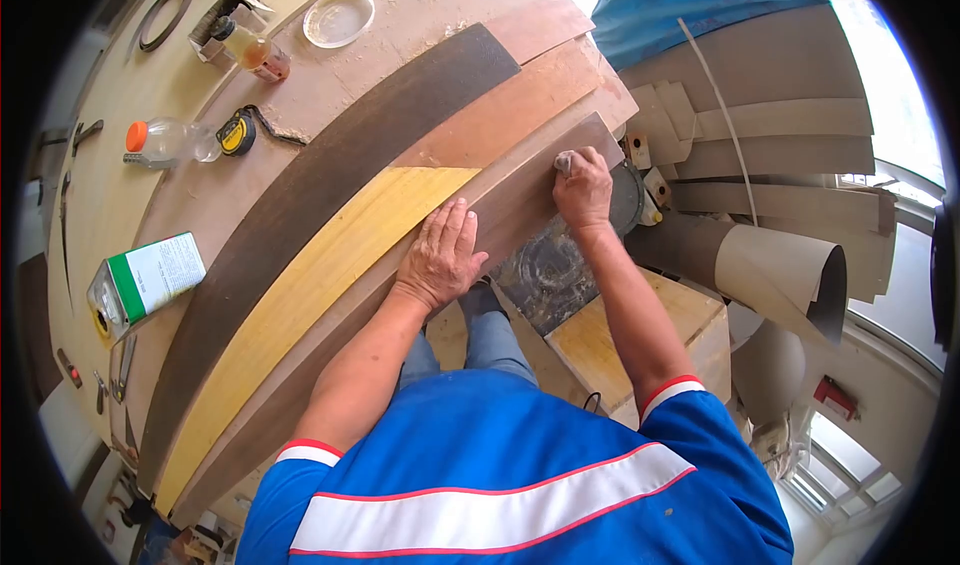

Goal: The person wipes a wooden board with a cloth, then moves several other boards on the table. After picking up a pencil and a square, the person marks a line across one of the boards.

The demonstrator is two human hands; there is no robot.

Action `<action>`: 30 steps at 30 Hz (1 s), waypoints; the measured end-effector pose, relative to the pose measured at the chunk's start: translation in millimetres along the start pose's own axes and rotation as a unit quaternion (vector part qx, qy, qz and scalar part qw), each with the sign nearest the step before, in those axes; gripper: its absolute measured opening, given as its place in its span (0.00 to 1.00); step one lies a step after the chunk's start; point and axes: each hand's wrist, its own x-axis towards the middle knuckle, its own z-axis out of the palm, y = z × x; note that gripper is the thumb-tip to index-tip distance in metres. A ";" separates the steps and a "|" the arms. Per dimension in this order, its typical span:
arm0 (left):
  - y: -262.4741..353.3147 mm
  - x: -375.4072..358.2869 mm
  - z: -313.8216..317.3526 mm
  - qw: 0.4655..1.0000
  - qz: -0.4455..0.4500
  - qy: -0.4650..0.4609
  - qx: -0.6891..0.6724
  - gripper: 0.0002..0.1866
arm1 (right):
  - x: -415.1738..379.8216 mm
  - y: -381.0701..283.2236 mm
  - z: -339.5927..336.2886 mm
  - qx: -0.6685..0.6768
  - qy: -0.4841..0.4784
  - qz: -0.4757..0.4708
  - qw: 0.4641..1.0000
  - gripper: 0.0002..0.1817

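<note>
My left hand [443, 255] lies flat with its fingers stretched out, on the near edge of a brown wood strip [520, 190] and close to a yellow wood panel [330, 240]. Farther right, my right hand [585, 190] is closed around a small grey wad [564, 163], pressed to the far end of the same brown strip. Its exact kind is hidden by the fingers. Beyond the yellow panel curves a long dark brown strip [330, 170], with a reddish-brown wood piece [500, 105] beside it.
On the bench stand a green and white metal can [160, 277], a clear jar with an orange lid [170, 140], a yellow tape measure [238, 133], a bottle [262, 60] and a white lid [338, 18]. Sheets [780, 120] and a rolled sheet [775, 270] stand at right.
</note>
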 end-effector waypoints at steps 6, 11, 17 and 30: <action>-1.8 -0.6 0.0 1.000 -0.001 0.003 0.008 0.40 | 29.6 34.3 8.4 -0.041 0.024 0.035 0.998 0.04; -2.3 0.6 -1.6 1.000 -0.001 -0.008 0.009 0.40 | -21.4 -3.2 -13.0 0.039 -0.018 -0.005 0.999 0.04; -1.6 1.6 -1.9 1.000 -0.005 -0.005 0.004 0.40 | 31.2 45.9 2.1 -0.052 0.030 0.030 0.998 0.04; -1.4 1.7 -2.1 1.000 -0.011 -0.005 0.001 0.40 | 42.3 30.2 11.3 -0.024 0.004 0.037 0.999 0.02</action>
